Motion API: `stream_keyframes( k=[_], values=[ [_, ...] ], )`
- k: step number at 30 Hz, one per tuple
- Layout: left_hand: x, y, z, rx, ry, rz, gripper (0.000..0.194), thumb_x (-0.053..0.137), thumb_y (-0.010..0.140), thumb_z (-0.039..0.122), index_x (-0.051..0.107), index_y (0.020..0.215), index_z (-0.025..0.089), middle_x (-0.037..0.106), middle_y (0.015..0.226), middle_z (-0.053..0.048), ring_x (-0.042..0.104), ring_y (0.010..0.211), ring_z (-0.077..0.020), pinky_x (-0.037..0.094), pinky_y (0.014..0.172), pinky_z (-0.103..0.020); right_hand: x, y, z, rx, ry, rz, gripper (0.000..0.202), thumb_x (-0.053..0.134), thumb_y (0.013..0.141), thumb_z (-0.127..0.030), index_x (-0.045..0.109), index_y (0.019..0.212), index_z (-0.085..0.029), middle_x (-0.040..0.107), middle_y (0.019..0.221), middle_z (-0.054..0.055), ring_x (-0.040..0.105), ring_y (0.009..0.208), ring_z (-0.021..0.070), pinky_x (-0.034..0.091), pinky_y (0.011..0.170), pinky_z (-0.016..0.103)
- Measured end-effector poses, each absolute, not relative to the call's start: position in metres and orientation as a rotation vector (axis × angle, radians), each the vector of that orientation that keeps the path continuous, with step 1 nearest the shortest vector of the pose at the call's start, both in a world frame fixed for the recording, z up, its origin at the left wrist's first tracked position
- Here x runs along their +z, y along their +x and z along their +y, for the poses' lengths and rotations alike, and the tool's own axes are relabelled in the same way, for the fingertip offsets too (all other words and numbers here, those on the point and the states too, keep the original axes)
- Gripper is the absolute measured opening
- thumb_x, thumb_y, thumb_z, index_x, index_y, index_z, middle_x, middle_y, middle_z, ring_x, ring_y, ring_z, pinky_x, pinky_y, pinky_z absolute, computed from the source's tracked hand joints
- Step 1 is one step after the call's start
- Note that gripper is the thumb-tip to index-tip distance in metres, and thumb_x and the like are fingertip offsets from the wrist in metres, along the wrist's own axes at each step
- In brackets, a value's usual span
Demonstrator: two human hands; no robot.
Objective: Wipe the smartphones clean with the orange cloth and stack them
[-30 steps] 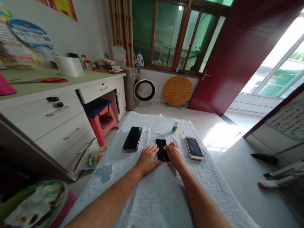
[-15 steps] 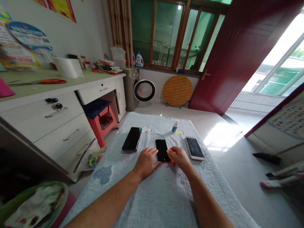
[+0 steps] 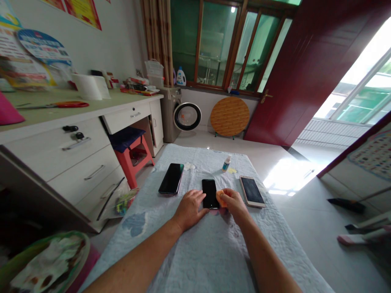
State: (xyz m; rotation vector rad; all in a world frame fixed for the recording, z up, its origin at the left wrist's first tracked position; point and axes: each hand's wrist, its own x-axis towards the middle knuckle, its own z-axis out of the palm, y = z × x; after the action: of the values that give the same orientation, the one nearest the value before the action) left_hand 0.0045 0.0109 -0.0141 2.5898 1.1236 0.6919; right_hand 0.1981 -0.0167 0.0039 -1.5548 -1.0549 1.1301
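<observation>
A black smartphone (image 3: 209, 192) lies face up on the cloth-covered table, between both hands. My left hand (image 3: 190, 206) holds its lower left corner, fingertips at the left edge and thumb by the bottom edge. In my right hand (image 3: 233, 203) a small orange cloth (image 3: 221, 198) is pinched, pressed against the phone's right edge. Part of that cloth is hidden by the fingers. To the left lies a larger black phone (image 3: 171, 179); to the right is a gold phone with a white front (image 3: 252, 191). A small spray bottle (image 3: 226, 164) stands upright behind them.
A light blue patterned cloth (image 3: 195, 260) covers the table. Left are a white desk (image 3: 73, 140) with scissors (image 3: 69, 104) and a paper roll (image 3: 88, 86), a red stool (image 3: 136, 156) and a waste bin (image 3: 87, 260). Beyond stand a washing machine (image 3: 168, 110) and a round wooden tabletop (image 3: 229, 116).
The whole view has shifted slightly. Slightly more of the orange cloth shows at the phone's right edge. My left hand keeps its place on the phone.
</observation>
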Motion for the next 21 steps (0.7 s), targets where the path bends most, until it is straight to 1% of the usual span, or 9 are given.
stream_keyframes(
  k=[2,5,10,12,14,17,19,21],
  values=[
    [-0.014,0.004,0.010,0.686,2.587,1.121,0.054,0.069,0.080,0.043,0.060,0.124,0.013,0.061,0.128,-0.015,0.053,0.121,-0.0312,0.039,0.106,-0.047,0.008,0.195,-0.019,1.123,-1.548,-1.020,0.025,0.056,0.064,-0.038,0.060,0.075,-0.016,0.049,0.051,-0.005,0.046,0.039,0.0104,0.035,0.036,0.021],
    [-0.014,0.004,0.011,0.707,2.573,1.126,0.056,0.068,0.079,0.047,0.060,0.123,0.014,0.062,0.127,-0.015,0.054,0.119,-0.0315,0.040,0.105,-0.048,0.014,0.192,-0.022,1.139,-1.515,-0.966,0.028,0.059,0.065,-0.041,0.060,0.077,-0.015,0.049,0.051,-0.005,0.043,0.038,0.0096,0.031,0.035,0.021],
    [-0.012,0.004,0.011,0.764,2.547,1.122,0.049,0.067,0.080,0.048,0.062,0.117,0.015,0.066,0.118,-0.013,0.056,0.113,-0.0307,0.042,0.101,-0.046,0.017,0.193,-0.023,1.171,-1.349,-0.912,0.036,0.068,0.063,-0.044,0.063,0.081,-0.014,0.053,0.058,-0.003,0.041,0.046,0.0068,0.028,0.042,0.019],
    [-0.009,0.004,0.010,0.776,2.532,1.098,0.046,0.065,0.081,0.049,0.063,0.113,0.017,0.067,0.112,-0.011,0.058,0.108,-0.0295,0.044,0.096,-0.044,0.016,0.193,-0.022,1.187,-1.289,-0.922,0.038,0.071,0.063,-0.045,0.064,0.082,-0.014,0.055,0.061,-0.002,0.042,0.049,0.0069,0.029,0.045,0.019],
    [-0.005,0.003,0.010,0.782,2.509,1.084,0.040,0.064,0.082,0.047,0.063,0.110,0.018,0.067,0.108,-0.010,0.059,0.103,-0.0278,0.046,0.093,-0.042,0.015,0.192,-0.022,1.217,-1.249,-0.948,0.040,0.072,0.064,-0.047,0.066,0.088,-0.014,0.058,0.065,-0.001,0.044,0.052,0.0080,0.030,0.047,0.020],
    [0.001,0.002,0.008,0.814,2.453,1.109,0.043,0.067,0.080,0.043,0.062,0.114,0.019,0.065,0.109,-0.009,0.060,0.102,-0.0268,0.047,0.090,-0.039,0.015,0.190,-0.023,1.250,-1.208,-0.998,0.042,0.073,0.066,-0.047,0.068,0.095,-0.016,0.061,0.071,0.001,0.046,0.056,0.0094,0.032,0.051,0.021],
    [0.003,0.002,0.006,0.857,2.410,1.122,0.048,0.067,0.079,0.045,0.059,0.120,0.019,0.065,0.108,-0.009,0.061,0.101,-0.0263,0.048,0.089,-0.038,0.015,0.188,-0.024,1.261,-1.187,-1.037,0.043,0.072,0.068,-0.047,0.069,0.097,-0.016,0.061,0.072,0.001,0.046,0.058,0.0095,0.032,0.053,0.022],
    [0.005,0.001,0.005,0.913,2.387,1.117,0.049,0.067,0.080,0.044,0.058,0.121,0.019,0.065,0.107,-0.009,0.062,0.100,-0.0253,0.049,0.087,-0.037,0.015,0.187,-0.024,1.282,-1.169,-1.086,0.044,0.072,0.069,-0.047,0.070,0.100,-0.016,0.060,0.072,0.001,0.045,0.057,0.0090,0.030,0.053,0.022]
  ],
)
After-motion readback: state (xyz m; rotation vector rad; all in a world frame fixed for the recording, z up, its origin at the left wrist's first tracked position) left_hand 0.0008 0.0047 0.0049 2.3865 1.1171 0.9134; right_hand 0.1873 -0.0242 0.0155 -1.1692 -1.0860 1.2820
